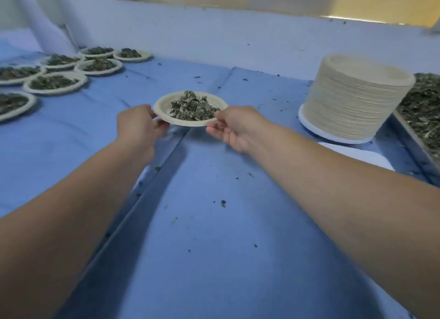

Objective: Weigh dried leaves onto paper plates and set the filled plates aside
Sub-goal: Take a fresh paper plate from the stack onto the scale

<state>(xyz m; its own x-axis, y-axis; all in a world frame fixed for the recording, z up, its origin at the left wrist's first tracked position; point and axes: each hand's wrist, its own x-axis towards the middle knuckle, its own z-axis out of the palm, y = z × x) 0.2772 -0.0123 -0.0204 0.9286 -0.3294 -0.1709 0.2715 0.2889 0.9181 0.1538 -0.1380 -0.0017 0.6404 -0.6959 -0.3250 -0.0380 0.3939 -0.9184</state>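
Observation:
A cream paper plate carrying a heap of dried leaves is held above the blue table cover, near the centre of the view. My left hand grips its left rim. At the right rim, my right hand pinches the edge between thumb and fingers. Several filled plates lie together at the far left of the table. On the right stands a tall stack of empty plates on a white scale platform.
A metal tray of loose dried leaves sits at the right edge behind the stack. Another white scale pad lies in front of the stack. Leaf crumbs dot the blue cover. A white wall closes the back.

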